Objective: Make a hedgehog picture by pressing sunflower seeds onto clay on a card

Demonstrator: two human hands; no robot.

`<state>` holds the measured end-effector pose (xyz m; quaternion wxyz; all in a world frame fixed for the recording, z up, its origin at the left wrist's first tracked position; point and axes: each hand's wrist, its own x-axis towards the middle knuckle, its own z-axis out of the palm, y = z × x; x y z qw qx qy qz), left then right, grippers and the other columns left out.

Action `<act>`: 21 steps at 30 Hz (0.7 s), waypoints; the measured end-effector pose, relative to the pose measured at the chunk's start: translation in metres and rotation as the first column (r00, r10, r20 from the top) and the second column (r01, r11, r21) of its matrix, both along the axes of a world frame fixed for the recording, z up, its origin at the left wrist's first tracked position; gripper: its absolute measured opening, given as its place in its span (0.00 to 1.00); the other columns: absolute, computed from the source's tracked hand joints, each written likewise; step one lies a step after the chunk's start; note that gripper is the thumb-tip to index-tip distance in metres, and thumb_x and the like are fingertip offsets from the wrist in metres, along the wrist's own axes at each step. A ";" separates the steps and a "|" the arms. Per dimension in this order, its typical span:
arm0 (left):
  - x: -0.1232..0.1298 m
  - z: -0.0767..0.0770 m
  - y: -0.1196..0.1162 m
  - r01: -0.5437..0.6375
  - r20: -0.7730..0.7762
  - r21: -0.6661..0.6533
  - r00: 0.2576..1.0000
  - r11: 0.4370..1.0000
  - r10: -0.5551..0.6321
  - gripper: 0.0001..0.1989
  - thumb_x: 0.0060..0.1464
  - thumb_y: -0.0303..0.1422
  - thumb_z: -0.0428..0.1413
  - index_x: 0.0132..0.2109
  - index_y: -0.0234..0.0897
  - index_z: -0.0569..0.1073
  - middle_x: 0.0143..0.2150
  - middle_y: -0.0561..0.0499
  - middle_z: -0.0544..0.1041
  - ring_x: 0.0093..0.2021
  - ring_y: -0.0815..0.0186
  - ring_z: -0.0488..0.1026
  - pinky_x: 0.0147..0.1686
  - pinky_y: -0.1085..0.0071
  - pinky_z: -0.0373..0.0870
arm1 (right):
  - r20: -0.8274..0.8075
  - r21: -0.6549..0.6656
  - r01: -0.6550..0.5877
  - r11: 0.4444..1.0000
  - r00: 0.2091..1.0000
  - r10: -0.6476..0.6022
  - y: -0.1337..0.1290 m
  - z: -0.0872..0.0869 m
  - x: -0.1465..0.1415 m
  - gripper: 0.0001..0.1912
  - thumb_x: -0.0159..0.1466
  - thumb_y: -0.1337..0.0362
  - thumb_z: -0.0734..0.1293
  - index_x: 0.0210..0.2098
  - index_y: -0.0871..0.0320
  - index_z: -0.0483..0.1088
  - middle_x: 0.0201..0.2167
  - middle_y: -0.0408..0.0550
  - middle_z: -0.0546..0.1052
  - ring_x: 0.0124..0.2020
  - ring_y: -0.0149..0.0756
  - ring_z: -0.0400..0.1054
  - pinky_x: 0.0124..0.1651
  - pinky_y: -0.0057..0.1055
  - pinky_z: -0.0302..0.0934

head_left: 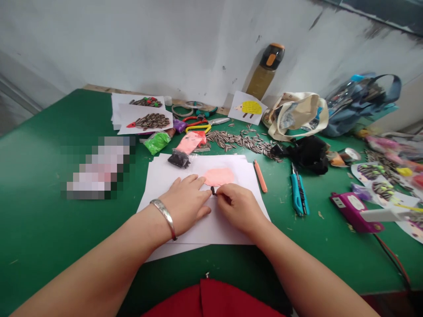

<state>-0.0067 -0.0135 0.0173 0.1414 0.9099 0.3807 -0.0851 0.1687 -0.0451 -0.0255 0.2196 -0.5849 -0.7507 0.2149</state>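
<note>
A flat peach-coloured clay shape (219, 176) lies on a stack of white paper (231, 233) in front of me. My left hand (185, 198) rests flat on the paper with its fingers stretched out, the fingertips at the shape's left edge. Just below the shape is a small black clay piece (213, 190). My right hand (240, 206) is closed in a pinch at this piece, its curled fingers partly hiding the grip. A bag of black clay (179, 160) lies on the paper's upper left edge, against a bag of peach clay (189, 143).
Sunflower seeds (238, 140) are scattered behind the paper. To the right lie a peach stick (260, 176), a teal utility knife (299, 191) and a magenta device (357, 211). Scissors (200, 125), a green clay bag (157, 142), seed pictures (148, 121) and a bottle (267, 70) stand farther back.
</note>
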 end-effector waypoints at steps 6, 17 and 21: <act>0.000 -0.001 0.000 -0.004 0.001 0.004 1.000 1.000 0.004 0.11 0.59 0.37 0.54 0.46 0.36 0.73 0.50 0.41 0.69 0.50 0.53 0.65 0.47 0.56 0.65 | -0.085 0.002 0.043 0.999 0.995 -0.043 0.001 -0.001 0.003 0.08 0.60 0.71 0.61 0.31 0.56 0.71 0.30 0.43 0.76 0.32 0.32 0.68 0.36 0.27 0.57; -0.001 0.000 0.000 0.002 0.013 0.008 1.000 1.000 -0.002 0.11 0.59 0.37 0.54 0.45 0.37 0.73 0.50 0.41 0.69 0.49 0.54 0.65 0.46 0.57 0.65 | -0.080 -0.021 0.026 0.999 0.996 -0.027 0.001 0.001 0.005 0.08 0.60 0.71 0.60 0.30 0.56 0.71 0.29 0.43 0.75 0.31 0.31 0.66 0.35 0.26 0.56; -0.002 -0.002 0.000 0.007 0.032 0.028 0.999 1.000 -0.008 0.10 0.58 0.37 0.55 0.43 0.37 0.73 0.48 0.41 0.69 0.47 0.54 0.65 0.45 0.58 0.65 | -0.044 -0.003 0.003 1.000 0.999 -0.003 0.001 -0.001 0.003 0.09 0.61 0.70 0.59 0.32 0.56 0.71 0.31 0.44 0.76 0.33 0.32 0.67 0.36 0.27 0.57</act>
